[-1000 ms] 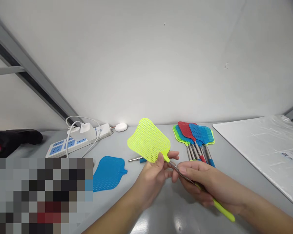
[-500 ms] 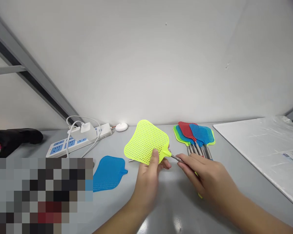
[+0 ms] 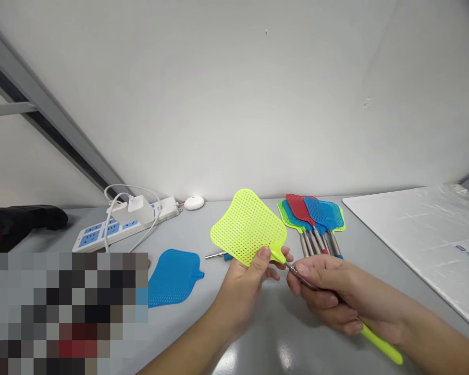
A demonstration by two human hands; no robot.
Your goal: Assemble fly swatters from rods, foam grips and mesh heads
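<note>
My left hand (image 3: 244, 291) pinches a yellow perforated fly swatter head (image 3: 248, 226) near its neck, thumb on top. A silver metal rod meets the neck's end. My right hand (image 3: 336, 291) is closed round that rod, part of the fly swatter handle (image 3: 381, 341), whose yellow-green grip sticks out below my palm. Left of my hands, a loose blue swatter head (image 3: 175, 276) lies flat on the table. Behind my left hand, a thin metal rod with a blue part (image 3: 219, 255) lies partly hidden.
Several assembled swatters in red, blue and green (image 3: 315, 216) lie piled behind my right hand. A plastic-wrapped white board (image 3: 414, 229) covers the right side. At the left stand a power strip (image 3: 113, 229) with plugged adapters and a small white case (image 3: 194, 203). The near left is pixelated.
The yellow head and both hands have shifted slightly right. My right hand has turned palm-up, and the yellow-green grip now shows at the lower right.
</note>
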